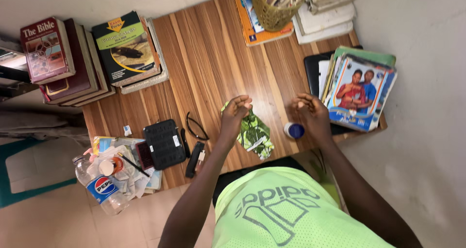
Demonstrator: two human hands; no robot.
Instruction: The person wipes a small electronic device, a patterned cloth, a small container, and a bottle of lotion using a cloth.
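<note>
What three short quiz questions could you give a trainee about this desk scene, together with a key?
1. True or false: the left hand holds the green patterned cloth.
2. Which thing lies nearest to the right hand? A) the plastic bottle B) the small blue-capped jar C) the woven basket
3. What lies on the wooden table between the black case and the cloth?

Key: 1 true; 2 B; 3 the black-rimmed glasses.
</note>
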